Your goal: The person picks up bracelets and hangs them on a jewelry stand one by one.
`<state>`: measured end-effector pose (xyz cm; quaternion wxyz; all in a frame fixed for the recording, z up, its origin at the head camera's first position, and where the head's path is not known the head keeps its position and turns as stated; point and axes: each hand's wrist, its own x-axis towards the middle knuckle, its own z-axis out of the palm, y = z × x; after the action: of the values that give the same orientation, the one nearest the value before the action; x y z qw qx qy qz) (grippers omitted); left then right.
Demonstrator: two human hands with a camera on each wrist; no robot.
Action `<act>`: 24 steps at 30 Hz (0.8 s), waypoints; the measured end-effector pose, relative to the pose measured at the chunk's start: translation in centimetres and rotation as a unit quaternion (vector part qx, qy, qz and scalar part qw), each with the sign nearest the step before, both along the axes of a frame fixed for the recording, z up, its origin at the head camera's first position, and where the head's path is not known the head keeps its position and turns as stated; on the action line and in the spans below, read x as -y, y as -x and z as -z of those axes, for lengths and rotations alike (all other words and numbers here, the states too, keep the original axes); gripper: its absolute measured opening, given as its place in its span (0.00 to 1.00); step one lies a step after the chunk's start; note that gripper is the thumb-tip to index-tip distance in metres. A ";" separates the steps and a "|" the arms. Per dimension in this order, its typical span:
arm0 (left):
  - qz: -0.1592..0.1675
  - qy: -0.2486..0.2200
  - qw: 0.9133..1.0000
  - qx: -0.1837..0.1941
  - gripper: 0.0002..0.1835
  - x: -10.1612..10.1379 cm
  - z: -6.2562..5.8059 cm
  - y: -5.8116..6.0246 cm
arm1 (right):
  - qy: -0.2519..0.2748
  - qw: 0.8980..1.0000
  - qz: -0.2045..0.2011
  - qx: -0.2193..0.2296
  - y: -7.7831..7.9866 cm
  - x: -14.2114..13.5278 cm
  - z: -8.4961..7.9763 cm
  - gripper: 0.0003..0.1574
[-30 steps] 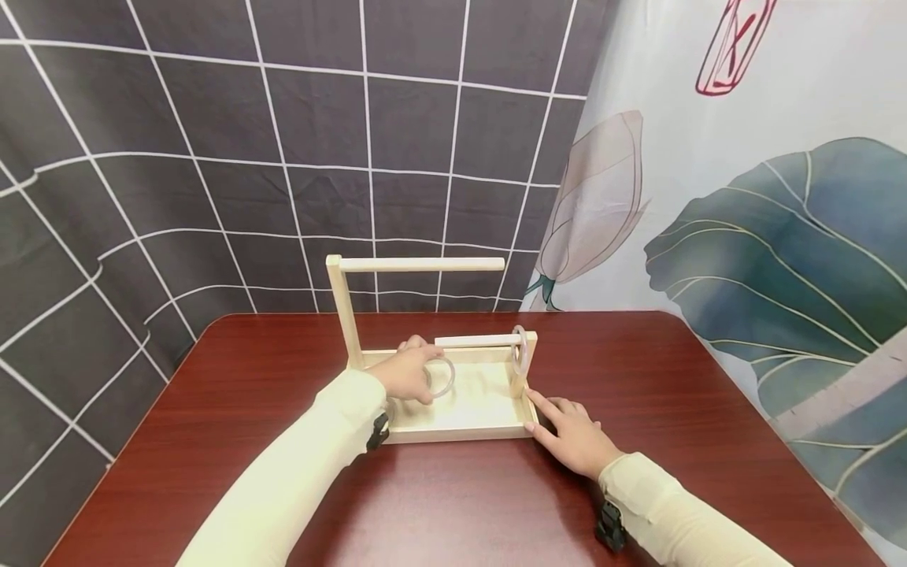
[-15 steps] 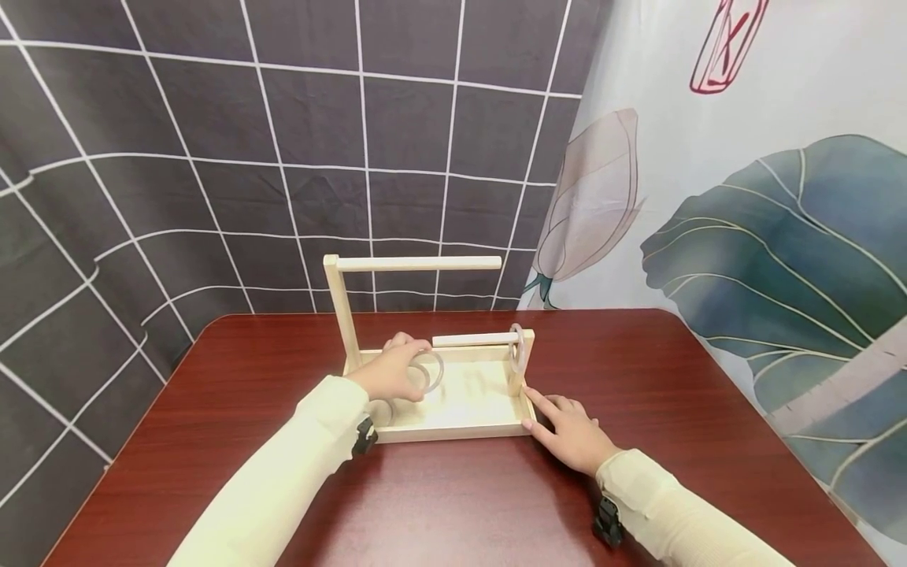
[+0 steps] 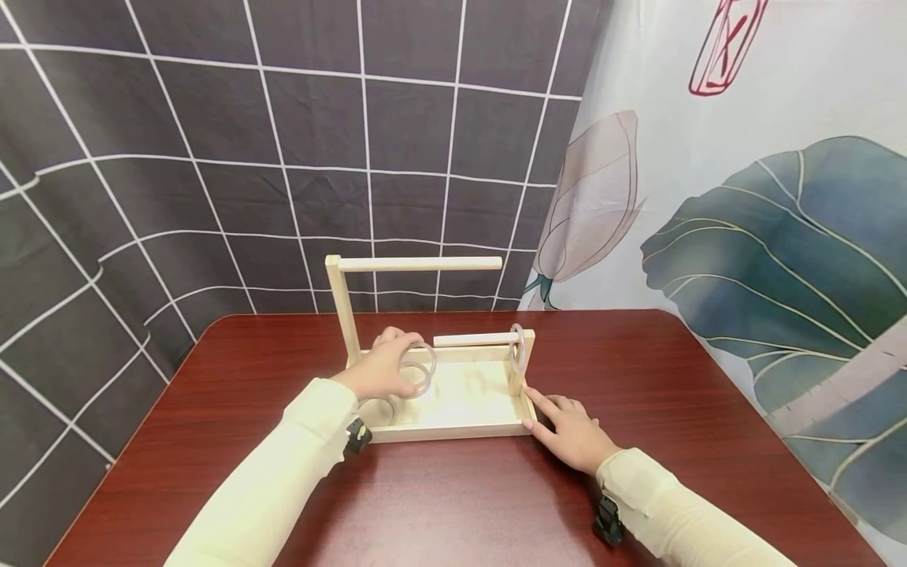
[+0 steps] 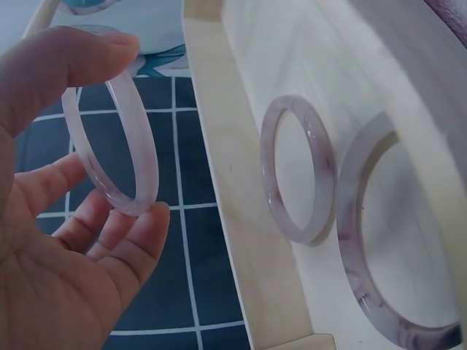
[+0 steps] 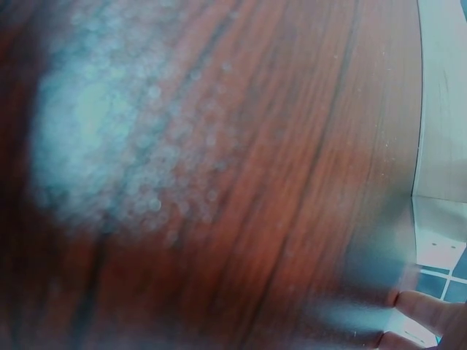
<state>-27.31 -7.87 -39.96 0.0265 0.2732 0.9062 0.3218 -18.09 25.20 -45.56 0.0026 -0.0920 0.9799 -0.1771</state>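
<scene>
My left hand [image 3: 379,368] pinches a pale pinkish bangle [image 4: 144,138] between thumb and fingertips, holding it upright above the left part of a wooden tray stand [image 3: 453,431]. Below it in the left wrist view, a second bangle [image 4: 323,171] and a larger-looking mottled bangle [image 4: 349,240] lie in the tray. Another bangle [image 3: 522,354] hangs on the stand's short low rod [image 3: 475,340], close to its right post. With fingers extended, my right hand [image 3: 570,433] touches the tray's right end; its fingers [image 5: 423,310] barely show in the right wrist view.
From a tall left post [image 3: 343,311], a long upper rod [image 3: 421,264] reaches rightward, its right end free. The reddish-brown table [image 3: 453,504] supports the stand. Behind hang a dark grid-patterned cloth [image 3: 312,126] and a pale floral one [image 3: 666,63].
My left hand has drawn left with the bangle in its grip, away from the low rod's free end. The right hand stays against the tray.
</scene>
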 end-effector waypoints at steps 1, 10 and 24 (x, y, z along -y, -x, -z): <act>-0.001 -0.002 1.000 -0.002 0.39 0.1 0.0 0.0 | 0.000 1.000 0.000 0.000 0.0 0.0 0.0 0.39; -0.008 -0.028 1.000 -0.005 0.40 0.4 -0.3 -0.4 | 0.004 1.000 0.001 -0.001 0.0 0.0 0.2 0.39; -0.034 -0.139 0.989 0.027 0.37 1.1 -0.4 -1.1 | 0.001 1.000 0.003 0.002 -0.1 0.2 0.0 0.39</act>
<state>-26.17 -8.95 -39.60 0.0019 0.2344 0.8604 0.4526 -18.03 25.04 -45.56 0.0040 -0.0884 0.9800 -0.1785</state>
